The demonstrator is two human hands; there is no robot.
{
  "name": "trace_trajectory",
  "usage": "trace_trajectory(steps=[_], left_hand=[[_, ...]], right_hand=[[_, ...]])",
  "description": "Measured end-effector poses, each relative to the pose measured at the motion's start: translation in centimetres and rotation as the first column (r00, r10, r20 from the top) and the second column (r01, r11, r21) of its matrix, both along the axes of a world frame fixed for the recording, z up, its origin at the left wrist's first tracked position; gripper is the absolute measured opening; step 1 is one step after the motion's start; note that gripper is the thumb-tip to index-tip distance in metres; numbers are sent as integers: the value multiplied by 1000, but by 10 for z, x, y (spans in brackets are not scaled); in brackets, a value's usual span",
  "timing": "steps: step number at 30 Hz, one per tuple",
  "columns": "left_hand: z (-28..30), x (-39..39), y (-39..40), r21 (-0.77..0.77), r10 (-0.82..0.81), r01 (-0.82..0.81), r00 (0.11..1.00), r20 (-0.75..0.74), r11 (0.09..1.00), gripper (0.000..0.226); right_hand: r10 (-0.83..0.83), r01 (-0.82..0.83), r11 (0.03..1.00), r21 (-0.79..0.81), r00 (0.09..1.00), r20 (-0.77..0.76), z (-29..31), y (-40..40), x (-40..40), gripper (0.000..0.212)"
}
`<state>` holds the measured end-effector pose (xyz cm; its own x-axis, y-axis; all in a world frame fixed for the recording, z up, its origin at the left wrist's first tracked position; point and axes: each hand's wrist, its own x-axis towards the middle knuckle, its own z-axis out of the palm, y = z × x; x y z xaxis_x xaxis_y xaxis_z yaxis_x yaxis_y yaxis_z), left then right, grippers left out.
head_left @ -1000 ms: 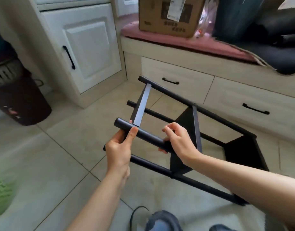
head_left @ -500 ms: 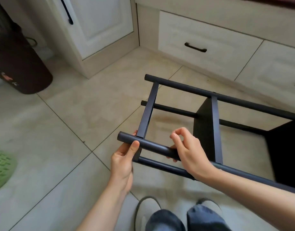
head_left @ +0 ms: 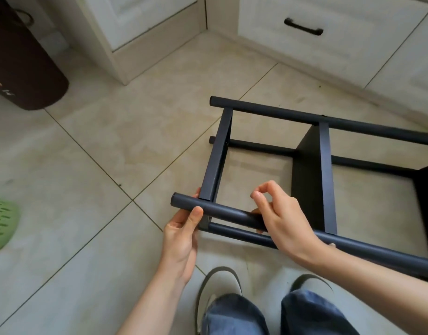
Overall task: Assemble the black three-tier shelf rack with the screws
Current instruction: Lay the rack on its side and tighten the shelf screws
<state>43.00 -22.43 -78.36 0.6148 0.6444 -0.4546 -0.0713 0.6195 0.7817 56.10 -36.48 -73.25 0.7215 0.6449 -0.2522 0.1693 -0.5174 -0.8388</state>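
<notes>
We look down at a black shelf rack (head_left: 312, 180) lying on its side on a tiled floor (head_left: 92, 170). Left of the rack sit a green perforated mat (head_left: 0, 223) and a dark bin (head_left: 22, 64). Our left hand (head_left: 181, 235) grips the end of the rack's nearest post (head_left: 222, 210). Just right of it, our right hand (head_left: 283, 218) curls around the same post. Posts and shelf panels look joined; we see no screws, so remaining work is unclear.
</notes>
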Motion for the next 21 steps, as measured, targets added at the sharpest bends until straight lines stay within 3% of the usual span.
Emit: trace_trajectory(steps=[4,8,13,18,19,21], left_hand=[[-6,0,5,31,-28,27,1000,5,999,30],[-13,-6,17,85,-70,73,997,-35,994,69],[-9,-10,36,252,-193,222,972,-135,942,61],[11,-3,67,524,-366,531,845,-391,666,90],[16,1,73,574,-381,597,801,-462,561,93],[25,7,84,654,-379,709,700,-605,264,93]], right_hand=[[0,-1,1000,-15,1000,-27,-1,0,1,15],[20,-23,999,-26,995,-94,-1,-1,2,15],[34,-37,999,-38,997,-64,-2,-4,1,11],[52,-53,998,-39,998,-38,-3,-9,3,9],[51,-52,998,-37,998,-36,-4,-10,4,10],[51,-52,998,-35,998,-36,-4,-10,6,10]])
